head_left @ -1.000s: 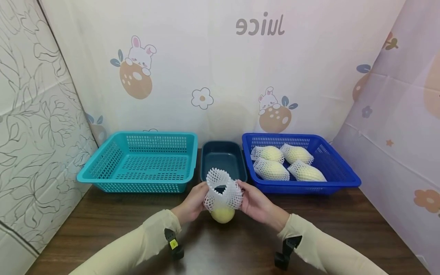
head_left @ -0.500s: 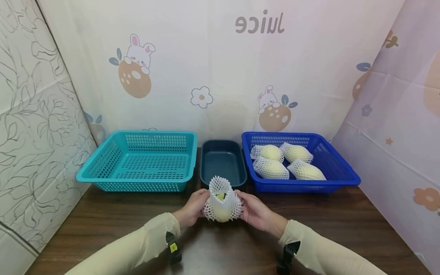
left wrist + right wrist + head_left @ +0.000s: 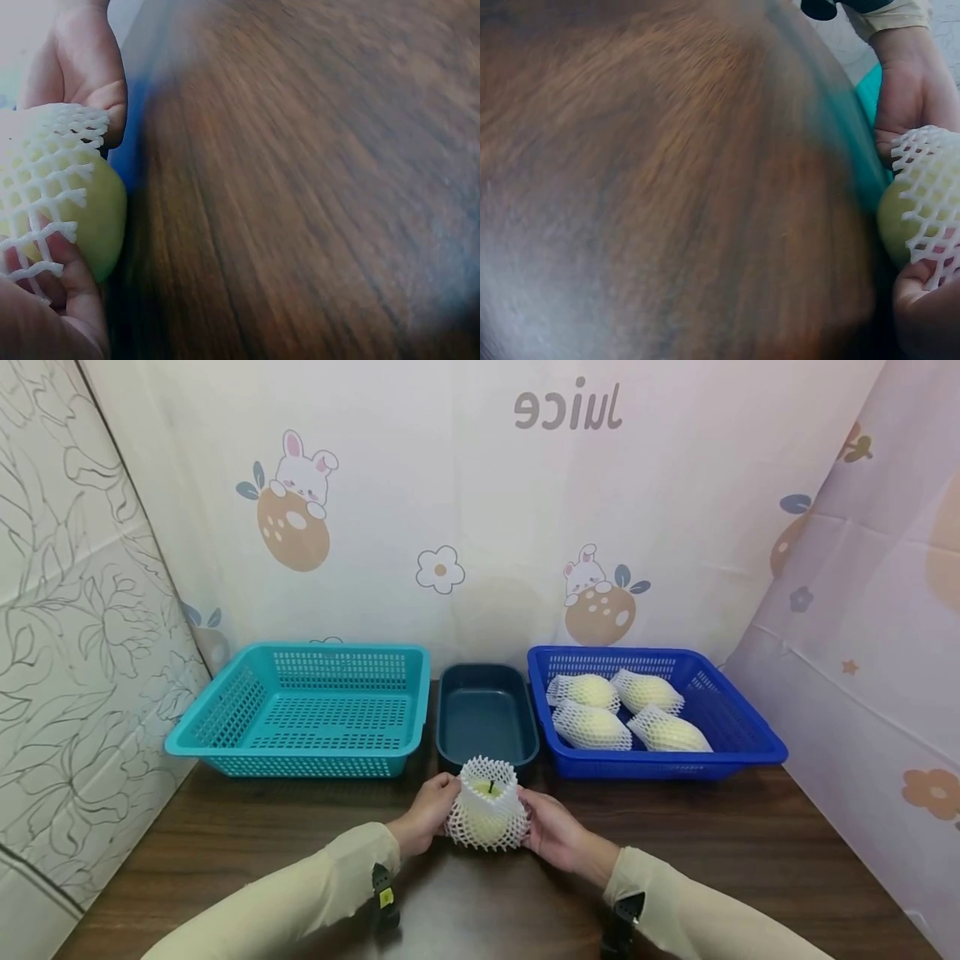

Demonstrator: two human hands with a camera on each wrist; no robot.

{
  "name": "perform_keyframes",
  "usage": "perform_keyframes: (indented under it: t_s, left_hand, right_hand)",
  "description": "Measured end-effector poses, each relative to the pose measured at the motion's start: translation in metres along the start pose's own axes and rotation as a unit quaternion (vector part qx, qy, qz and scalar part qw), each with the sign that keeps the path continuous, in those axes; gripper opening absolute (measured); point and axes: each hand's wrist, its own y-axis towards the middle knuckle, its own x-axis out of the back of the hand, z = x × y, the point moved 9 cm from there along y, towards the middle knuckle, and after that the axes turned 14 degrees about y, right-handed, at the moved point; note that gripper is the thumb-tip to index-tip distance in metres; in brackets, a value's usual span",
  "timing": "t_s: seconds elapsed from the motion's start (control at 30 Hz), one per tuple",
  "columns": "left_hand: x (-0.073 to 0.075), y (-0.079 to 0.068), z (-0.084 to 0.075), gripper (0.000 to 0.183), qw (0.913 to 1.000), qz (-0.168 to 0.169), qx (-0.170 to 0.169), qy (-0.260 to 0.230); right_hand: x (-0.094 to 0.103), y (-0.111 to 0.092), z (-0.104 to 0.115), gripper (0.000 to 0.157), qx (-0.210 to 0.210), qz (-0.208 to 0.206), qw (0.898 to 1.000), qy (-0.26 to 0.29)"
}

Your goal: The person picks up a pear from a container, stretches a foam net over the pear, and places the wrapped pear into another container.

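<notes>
In the head view a round yellow-green fruit (image 3: 491, 788) with a thin dark stem stands upright inside a white foam net sleeve (image 3: 487, 822). The sleeve's upper end stands up as an open collar around the stem. My left hand (image 3: 429, 814) grips the net's left side, and my right hand (image 3: 558, 831) grips its right side. In the left wrist view, fingertips (image 3: 45, 251) show through the mesh, and the fruit's smooth lower end (image 3: 109, 217) sticks out past the net's edge. The right wrist view shows my thumb (image 3: 915, 281) at the net's edge.
Behind the hands stands a small dark teal tray (image 3: 487, 756), its front edge close to the net. A turquoise basket (image 3: 300, 764) is at the left. At the right, a blue basket (image 3: 645, 768) holds several net-wrapped fruits (image 3: 596, 728). All rest on a brown wooden table (image 3: 300, 827).
The net has been drawn down over the fruit: its bare lower part is now covered in the head view, and the stem shows in the collar. Both hands keep their hold on the sides.
</notes>
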Motion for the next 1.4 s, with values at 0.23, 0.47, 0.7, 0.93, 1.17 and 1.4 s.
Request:
perform_keyframes:
  t_s: [0.23, 0.47, 0.7, 0.93, 1.17, 1.4]
  left_hand:
    - [0.000, 0.006, 0.005, 0.021, 0.9994, -0.020, -0.001, 0.029]
    - [0.004, 0.010, 0.006, 0.020, 0.9951, -0.044, -0.014, 0.087]
    - [0.000, 0.015, 0.004, 0.024, 0.9920, -0.018, -0.026, 0.122]
    - [-0.001, 0.008, -0.005, 0.029, 0.9887, 0.016, -0.057, 0.138]
    - [-0.001, -0.004, -0.014, 0.036, 0.9925, 0.066, -0.058, 0.084]
    - [-0.005, -0.010, -0.015, 0.044, 0.9938, 0.083, -0.071, 0.019]
  right_hand:
    - [0.009, 0.006, -0.004, 0.030, 0.022, -0.035, 0.999, -0.030]
    - [0.010, 0.008, 0.000, 0.032, 0.060, -0.088, 0.989, -0.107]
    - [0.014, 0.008, 0.002, 0.028, 0.085, -0.161, 0.967, -0.180]
    - [0.000, 0.004, 0.001, 0.026, 0.061, -0.124, 0.979, -0.150]
    - [-0.017, -0.006, 0.010, 0.020, 0.040, -0.093, 0.976, -0.192]
    - [-0.021, -0.008, 0.018, 0.015, 0.041, -0.102, 0.968, -0.224]
